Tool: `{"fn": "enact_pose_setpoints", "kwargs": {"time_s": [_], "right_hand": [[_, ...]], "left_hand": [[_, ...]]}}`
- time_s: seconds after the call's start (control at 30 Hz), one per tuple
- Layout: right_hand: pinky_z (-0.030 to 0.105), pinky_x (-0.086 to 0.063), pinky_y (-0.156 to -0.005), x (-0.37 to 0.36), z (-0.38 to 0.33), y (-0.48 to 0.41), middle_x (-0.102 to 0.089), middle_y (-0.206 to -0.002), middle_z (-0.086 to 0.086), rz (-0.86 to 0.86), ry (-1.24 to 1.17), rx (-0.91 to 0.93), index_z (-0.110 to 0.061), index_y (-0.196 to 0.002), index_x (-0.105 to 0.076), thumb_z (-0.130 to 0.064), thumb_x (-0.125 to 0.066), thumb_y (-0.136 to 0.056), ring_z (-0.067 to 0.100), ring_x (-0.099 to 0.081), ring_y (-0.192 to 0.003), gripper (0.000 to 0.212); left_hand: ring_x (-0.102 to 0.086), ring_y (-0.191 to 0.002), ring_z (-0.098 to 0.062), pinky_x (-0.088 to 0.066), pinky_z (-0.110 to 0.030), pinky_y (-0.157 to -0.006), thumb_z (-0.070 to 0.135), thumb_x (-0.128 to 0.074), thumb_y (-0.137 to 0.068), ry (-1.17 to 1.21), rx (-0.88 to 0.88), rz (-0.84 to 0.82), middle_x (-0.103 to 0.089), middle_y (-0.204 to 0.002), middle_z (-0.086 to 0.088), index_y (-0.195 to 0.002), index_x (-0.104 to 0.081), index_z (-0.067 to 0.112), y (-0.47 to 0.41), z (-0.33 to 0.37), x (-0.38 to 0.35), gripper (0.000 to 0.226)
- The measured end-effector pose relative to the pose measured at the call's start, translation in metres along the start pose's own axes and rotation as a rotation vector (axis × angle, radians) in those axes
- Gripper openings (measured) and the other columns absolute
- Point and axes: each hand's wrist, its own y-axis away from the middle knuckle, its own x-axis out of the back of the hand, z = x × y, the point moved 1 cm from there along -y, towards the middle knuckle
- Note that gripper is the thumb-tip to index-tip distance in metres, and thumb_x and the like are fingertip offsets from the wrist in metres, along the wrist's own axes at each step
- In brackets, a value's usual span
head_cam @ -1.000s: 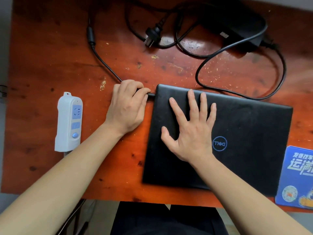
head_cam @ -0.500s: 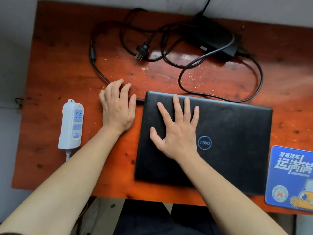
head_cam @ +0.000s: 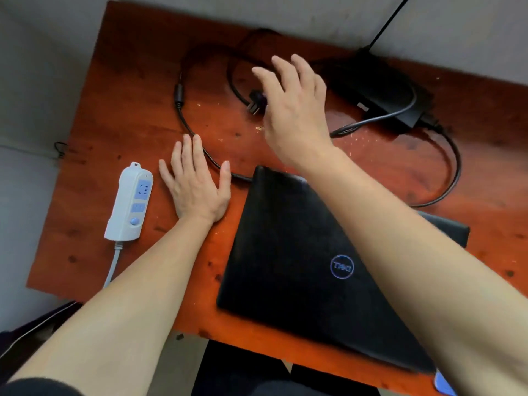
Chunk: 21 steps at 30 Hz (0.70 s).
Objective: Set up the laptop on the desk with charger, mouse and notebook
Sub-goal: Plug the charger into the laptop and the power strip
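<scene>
A closed black laptop (head_cam: 300,252) lies on the orange wooden desk (head_cam: 120,115). A thin black cable (head_cam: 183,115) runs into the laptop's far left corner. The black charger brick (head_cam: 383,90) sits at the back right, with its cords looped around it. The charger's wall plug (head_cam: 255,102) lies on the desk in the middle back. My right hand (head_cam: 294,110) hovers just right of the plug, fingers spread, holding nothing. My left hand (head_cam: 197,181) rests flat on the desk left of the laptop, beside the cable.
A white power strip (head_cam: 130,204) with blue sockets lies near the desk's left edge, its cord hanging off the front. A blue pad corner (head_cam: 444,385) shows at the bottom right. A grey wall runs behind the desk.
My right hand has lifted off the laptop lid and reached back toward the wall plug. My left hand has let go of the cable end at the laptop and flattened on the desk.
</scene>
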Motion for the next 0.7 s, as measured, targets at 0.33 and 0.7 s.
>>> {"fn": "enact_pose_setpoints", "kwargs": {"time_s": [0.33,0.7], "right_hand": [[0.053,-0.034,-0.102,-0.017,0.030,-0.047,-0.057,-0.112,0.025,-0.114,0.332,0.158,-0.002,-0.110,-0.063,-0.018,-0.055,-0.091,0.044,-0.055,-0.104,0.026],[0.034,-0.032,-0.056,0.046,0.011,0.029,-0.055,-0.062,-0.008,-0.206,-0.463,-0.468,-0.019,-0.068,-0.054,-0.043,-0.054,-0.081,0.026,-0.054,-0.068,0.027]], "left_hand": [[-0.023,-0.147,-0.026,-0.015,-0.058,-0.118,0.059,-0.028,-0.095,-0.025,0.020,-0.002,-0.029,-0.159,-0.007,-0.152,-0.025,0.016,0.001,-0.001,-0.001,0.072],[-0.016,-0.146,-0.034,-0.013,-0.068,-0.112,0.061,-0.013,-0.095,-0.102,-0.023,-0.176,-0.020,-0.160,-0.014,-0.156,-0.007,0.022,-0.004,0.004,0.006,0.073]]}}
